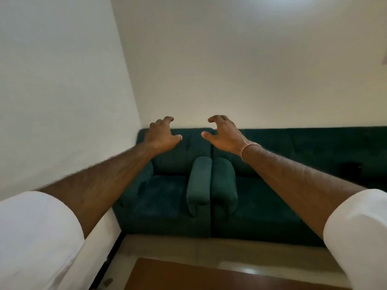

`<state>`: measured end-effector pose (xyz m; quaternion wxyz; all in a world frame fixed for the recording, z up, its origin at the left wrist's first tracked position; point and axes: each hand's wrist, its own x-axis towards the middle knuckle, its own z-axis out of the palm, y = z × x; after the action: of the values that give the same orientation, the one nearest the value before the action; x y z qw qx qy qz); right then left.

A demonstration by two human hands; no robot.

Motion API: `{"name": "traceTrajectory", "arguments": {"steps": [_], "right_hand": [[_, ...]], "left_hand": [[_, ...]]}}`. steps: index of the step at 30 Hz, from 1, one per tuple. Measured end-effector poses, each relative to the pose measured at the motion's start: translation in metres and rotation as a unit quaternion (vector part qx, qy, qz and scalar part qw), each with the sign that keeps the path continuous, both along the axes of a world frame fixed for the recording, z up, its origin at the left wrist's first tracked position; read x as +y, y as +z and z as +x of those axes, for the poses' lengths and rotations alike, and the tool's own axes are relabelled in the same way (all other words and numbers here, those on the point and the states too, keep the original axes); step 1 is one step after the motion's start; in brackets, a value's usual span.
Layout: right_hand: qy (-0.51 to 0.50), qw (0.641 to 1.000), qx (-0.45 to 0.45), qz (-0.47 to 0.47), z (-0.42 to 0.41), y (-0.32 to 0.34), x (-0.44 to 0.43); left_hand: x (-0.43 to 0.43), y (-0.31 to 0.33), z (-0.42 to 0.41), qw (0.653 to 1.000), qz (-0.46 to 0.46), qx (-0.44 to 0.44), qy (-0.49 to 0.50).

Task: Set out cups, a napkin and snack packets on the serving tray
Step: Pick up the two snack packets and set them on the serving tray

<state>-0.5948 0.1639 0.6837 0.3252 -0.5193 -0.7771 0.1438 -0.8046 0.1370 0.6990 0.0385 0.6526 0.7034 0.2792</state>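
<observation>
Both my arms are stretched forward at chest height, in rolled white sleeves. My left hand point(162, 133) is held palm down with the fingers curled and apart, holding nothing. My right hand point(224, 132), with a thin band at the wrist, mirrors it a short gap to the right, also with nothing in it. No tray, cups, napkin or snack packets are in view.
Dark green armchairs point(211, 197) stand side by side against the pale back wall, their padded armrests touching. A white wall point(58, 91) runs along the left. The corner of a brown wooden table point(188, 275) shows at the bottom edge, with pale floor point(188, 248) between it and the chairs.
</observation>
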Motion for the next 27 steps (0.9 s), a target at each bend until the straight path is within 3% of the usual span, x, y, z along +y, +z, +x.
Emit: {"name": "traceTrajectory", "arguments": {"steps": [8,14,27], "right_hand": [[-0.112,0.992,-0.007,-0.050,0.155,-0.083,-0.003],[-0.180,0.978,-0.002,-0.110,0.299,-0.175,-0.021],[-0.315,0.915,-0.008,-0.251,0.609,-0.413,-0.104]], "left_hand": [[0.041,-0.092,0.147,0.993,-0.046,0.007,-0.104],[0.045,-0.196,0.290,0.982,-0.089,0.009,-0.169],[-0.006,-0.449,0.591,0.915,-0.266,0.025,-0.303]]}}
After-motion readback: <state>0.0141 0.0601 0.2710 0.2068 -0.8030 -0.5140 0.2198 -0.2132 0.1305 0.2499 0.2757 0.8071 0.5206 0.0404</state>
